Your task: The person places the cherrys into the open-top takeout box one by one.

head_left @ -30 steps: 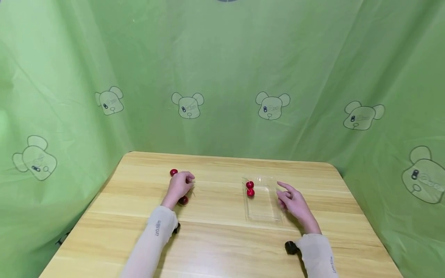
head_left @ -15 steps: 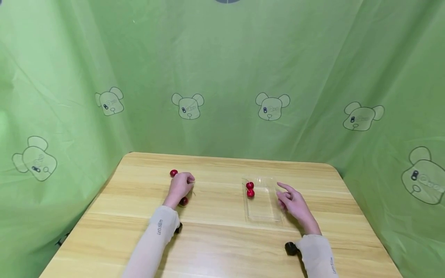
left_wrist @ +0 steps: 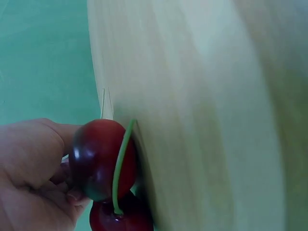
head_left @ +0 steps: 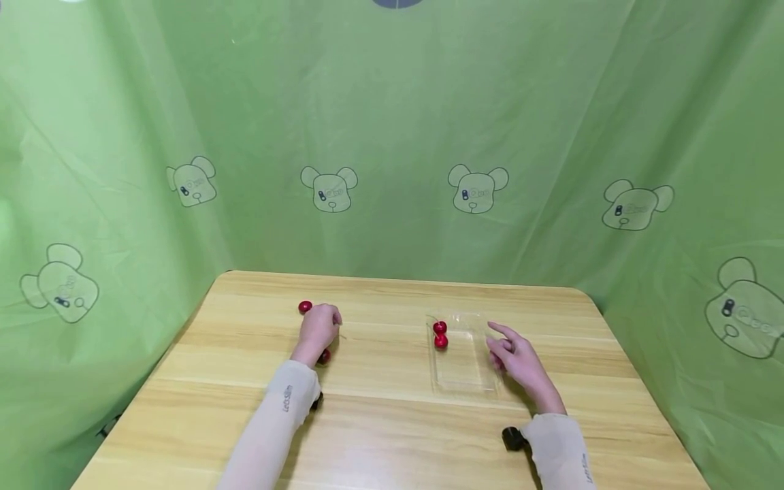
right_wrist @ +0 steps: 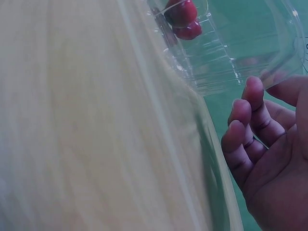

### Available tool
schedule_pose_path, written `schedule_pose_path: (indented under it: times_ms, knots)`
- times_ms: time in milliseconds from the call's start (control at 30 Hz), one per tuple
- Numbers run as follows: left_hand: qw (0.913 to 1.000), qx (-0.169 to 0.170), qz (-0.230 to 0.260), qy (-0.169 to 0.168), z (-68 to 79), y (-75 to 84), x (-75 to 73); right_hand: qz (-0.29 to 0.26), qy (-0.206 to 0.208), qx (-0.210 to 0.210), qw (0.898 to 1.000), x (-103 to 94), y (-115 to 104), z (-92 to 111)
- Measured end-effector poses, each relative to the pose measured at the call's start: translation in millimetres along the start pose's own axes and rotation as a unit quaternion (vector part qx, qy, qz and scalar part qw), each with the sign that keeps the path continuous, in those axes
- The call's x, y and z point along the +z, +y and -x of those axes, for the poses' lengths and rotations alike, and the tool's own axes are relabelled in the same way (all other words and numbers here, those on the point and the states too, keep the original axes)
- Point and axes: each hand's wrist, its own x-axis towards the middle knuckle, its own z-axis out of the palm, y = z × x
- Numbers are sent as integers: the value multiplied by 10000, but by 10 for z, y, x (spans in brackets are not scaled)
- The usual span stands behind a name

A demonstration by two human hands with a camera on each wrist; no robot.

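Observation:
My left hand (head_left: 320,327) is over the left part of the table with its fingers curled in. In the left wrist view, a dark red cherry (left_wrist: 96,159) with a green stem (left_wrist: 120,166) blocks the fingertips. A second cherry (left_wrist: 122,216) touches it below. Whether the hand pinches a cherry cannot be seen. Just beyond the hand lies another cherry (head_left: 305,307). My right hand (head_left: 519,362) is at the right side of a clear plastic tray (head_left: 465,385), index finger extended, other fingers loosely bent, fingertips at the tray's edge. Two cherries (head_left: 440,341) sit in the tray's left part.
The wooden table (head_left: 392,435) has rounded far corners. A green curtain (head_left: 392,238) with bear-head prints hangs behind it and on both sides. A black wrist camera (head_left: 512,439) sticks out from the right sleeve.
My left hand's fingers have curled in further, and its forearm has shifted slightly right. My right hand, the tray and the cherries in it keep their places.

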Motion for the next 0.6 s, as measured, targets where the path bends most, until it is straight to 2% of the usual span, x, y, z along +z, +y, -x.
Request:
schedule_pose_path:
  times_ms: [233, 333, 600]
  knots:
    - [9999, -39, 115, -35, 6, -1, -1, -1, 29, -41, 10000, 2, 1, -1]
    - [9998, -33, 204, 64, 15, -13, -20, 17, 33, -46, 10000, 2, 6, 0]
    - [9995, 163, -20, 285, -10, -132, -151, 23, 43, -67, 10000, 0, 0, -2]
